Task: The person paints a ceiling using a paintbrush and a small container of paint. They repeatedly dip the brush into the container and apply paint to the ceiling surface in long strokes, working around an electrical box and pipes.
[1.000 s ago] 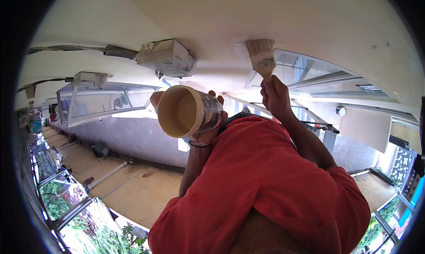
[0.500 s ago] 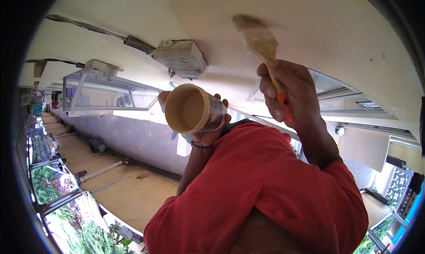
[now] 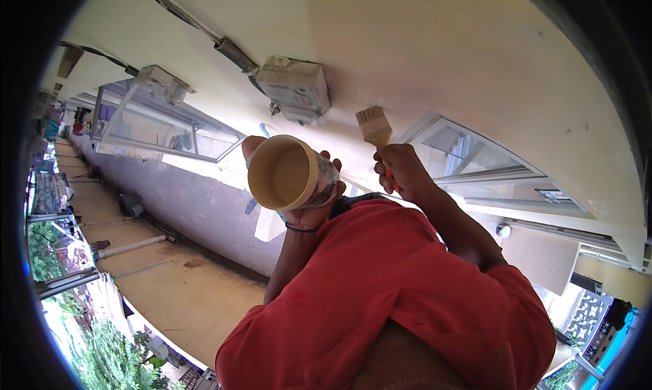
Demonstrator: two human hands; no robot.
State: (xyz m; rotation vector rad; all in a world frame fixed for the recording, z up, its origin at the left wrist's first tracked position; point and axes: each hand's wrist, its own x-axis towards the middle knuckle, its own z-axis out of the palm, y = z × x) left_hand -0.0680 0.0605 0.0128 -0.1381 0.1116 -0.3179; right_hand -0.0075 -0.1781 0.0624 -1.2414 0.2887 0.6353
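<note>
A cream plastic tub (image 3: 283, 173), its rim toward the camera and its outside smeared, sits in my left hand (image 3: 314, 213), whose fingers wrap round it. My right hand (image 3: 402, 169) grips a flat paintbrush (image 3: 373, 126) with a pale bristle head and an orange-red handle. The bristles are up against or close by the cream wall (image 3: 441, 57), to the right of a dirty boxy meter housing (image 3: 295, 85); whether they touch cannot be told. My red-clad torso fills the lower middle.
Cables with a conduit (image 3: 234, 54) run to the housing. An open framed window (image 3: 129, 137) juts out at the left, another (image 3: 479, 159) is at the right. A tan walkway (image 3: 166, 285) with pipes (image 3: 129, 249) runs along a grey wall, with plants (image 3: 95, 352) beyond.
My right hand rose and came nearer around half a second ago, then moved lower and leftward with the brush. The tub stays in my left hand; the camera view has tilted.
</note>
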